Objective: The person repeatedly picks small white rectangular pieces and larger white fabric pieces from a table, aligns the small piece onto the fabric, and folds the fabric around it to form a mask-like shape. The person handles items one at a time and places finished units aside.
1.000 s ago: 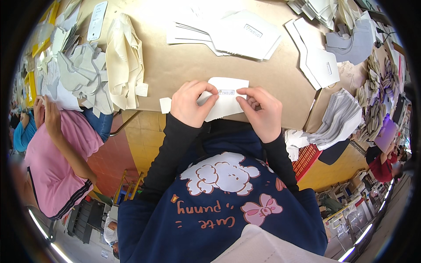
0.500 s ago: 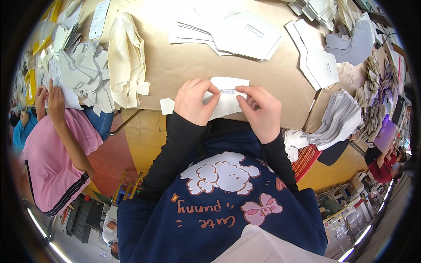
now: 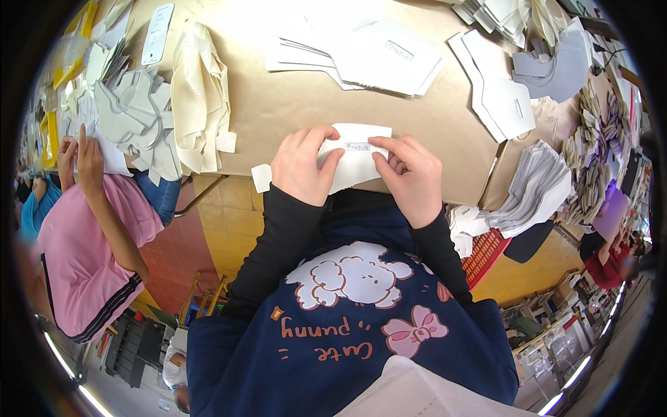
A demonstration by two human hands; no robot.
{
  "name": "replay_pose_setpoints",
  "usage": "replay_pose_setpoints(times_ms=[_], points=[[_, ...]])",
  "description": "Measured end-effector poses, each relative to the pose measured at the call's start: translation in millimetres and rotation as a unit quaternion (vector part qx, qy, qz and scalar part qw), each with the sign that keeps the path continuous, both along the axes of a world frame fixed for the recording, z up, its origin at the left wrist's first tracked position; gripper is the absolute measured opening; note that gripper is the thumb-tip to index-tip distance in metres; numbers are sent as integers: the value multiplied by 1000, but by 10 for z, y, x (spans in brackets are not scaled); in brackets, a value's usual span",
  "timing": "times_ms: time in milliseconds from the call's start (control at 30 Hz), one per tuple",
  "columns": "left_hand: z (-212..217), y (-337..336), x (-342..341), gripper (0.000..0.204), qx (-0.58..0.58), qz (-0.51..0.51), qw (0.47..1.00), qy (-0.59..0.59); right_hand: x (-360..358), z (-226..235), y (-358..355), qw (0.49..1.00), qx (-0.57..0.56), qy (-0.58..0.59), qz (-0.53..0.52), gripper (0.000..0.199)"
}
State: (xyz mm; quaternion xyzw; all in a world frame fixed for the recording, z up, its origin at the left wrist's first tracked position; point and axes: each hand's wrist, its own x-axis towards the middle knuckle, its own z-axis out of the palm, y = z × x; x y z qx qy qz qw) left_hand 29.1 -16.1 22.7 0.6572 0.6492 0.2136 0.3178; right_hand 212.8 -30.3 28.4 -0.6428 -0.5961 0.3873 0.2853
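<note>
both hands are on a white cut piece [image 3: 356,161] w/ a small label at its top, lying at the near edge of the brown table [image 3: 278,111], right in front of the person. left hand [image 3: 303,167] has fingers curled over the piece's left side, thumb pressing by the label; right hand [image 3: 410,174] pinches the right side, fingertips [image 3: 381,144] on the top edge next to the label. so both are gripping the piece, not clenched tight.

the piece looks thin, light and floppy, prob fabric or foam sheet, not fragile but likely to bend or crease. best held at two edges as now, flat on the table. a small white scrap [image 3: 261,177] sits just left of the left hand. stacks of similar white pieces [image 3: 368,52] lie further back; another person in a pink top [image 3: 90,257] works at far left.
</note>
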Motion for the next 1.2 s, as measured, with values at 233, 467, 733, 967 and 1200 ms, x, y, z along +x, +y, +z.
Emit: replay_pose_setpoints(times_ms=[233, 467, 733, 967, 1200], points=[[-32, 19, -12, 21, 8, -10, 1000, -8, 12, -28, -7, 1000, 0, 13, -1, 23], [-16, 4, 15, 19, -4, -8, 1000, 2, 22, -44, -20, 1000, -1, 23, 0, 24], [-28, -53, 55, 26, 1, 18, 1000, 17, 3, -18, -24, 1000, 10, 15, -4, 26], [-84, -58, 32, 30, -1, 25, 1000, -4, -148, -31, -64, 990, 94, -99, -22, 22], [-123, -86, 68, 30, 14, 40, 999, -8, -186, -175, -72, 994, 94, -41, -30, 22]])
